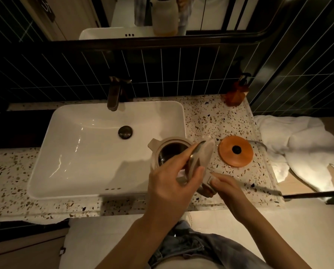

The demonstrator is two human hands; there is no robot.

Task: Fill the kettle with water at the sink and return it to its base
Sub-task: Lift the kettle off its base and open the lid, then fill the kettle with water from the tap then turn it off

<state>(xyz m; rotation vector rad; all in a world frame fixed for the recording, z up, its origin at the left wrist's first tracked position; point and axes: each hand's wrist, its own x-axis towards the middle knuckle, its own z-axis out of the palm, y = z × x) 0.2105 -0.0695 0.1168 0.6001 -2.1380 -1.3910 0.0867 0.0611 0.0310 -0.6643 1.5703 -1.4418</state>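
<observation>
- Broadly, the white sink (88,152) filled the left of the speckled counter (207,117), its basin looking dry, with the faucet (114,94) at twelve o'clock of the drain.
- The kettle (162,152) was held at the sink's right rim, at about four o'clock from the drain, mouth open and dark inside; no water could be seen in it, so it was probably light for now and would grow much heavier once filled.
- The orange base (235,151) lay on the counter at three o'clock of the kettle, near but apart from it.
- The lid (202,156) stood tipped up on edge over the kettle's right side; it looked stiff, smooth and likely slippery if wet.
- The left hand (170,183) pinched that lid by its rim, thumb on one face and fingers curled on the other.
- The right hand (226,186) was closed on the handle (208,188) at five o'clock of the mouth, fingers pressed together; that handle seemed the sound place to carry the weight, with the body kept upright.
</observation>
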